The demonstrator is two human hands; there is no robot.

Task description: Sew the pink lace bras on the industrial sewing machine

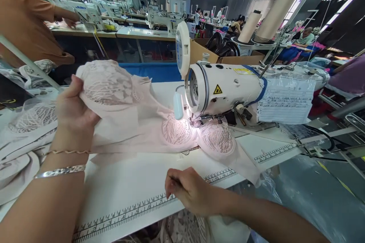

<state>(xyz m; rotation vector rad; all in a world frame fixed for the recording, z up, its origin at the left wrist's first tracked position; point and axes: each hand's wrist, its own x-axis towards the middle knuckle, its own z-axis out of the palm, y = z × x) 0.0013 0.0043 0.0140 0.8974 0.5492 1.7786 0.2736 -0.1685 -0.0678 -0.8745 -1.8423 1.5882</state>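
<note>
Nearest the camera, the left forearm enters from the near left, two bracelets (61, 161) at its wrist. Sewing table (134, 186): white top with a printed ruler strip (134, 209) along its near edge. Sewing machine (225, 89): white head at centre right, its lamp lighting the needle area, a plastic-covered work sheet (285, 100) hanging on its right side. Pale pink lace garment (137, 117): spread from left of centre to under the machine head, its two lace cups (196, 133) lying at the needle. Left hand (74, 110): raised at the left, fingers curled closed around the lifted end of the garment, thumb on top. Right hand (189, 191): at the near table edge, fingers loosely curled and resting on the table; whether it pinches anything cannot be told. Step in hand, as judged: positioning the garment at the presser foot. The next move would call for both hands to flatten and align the fabric's edge. Far left, another person's orange sleeve (25, 26).
</note>
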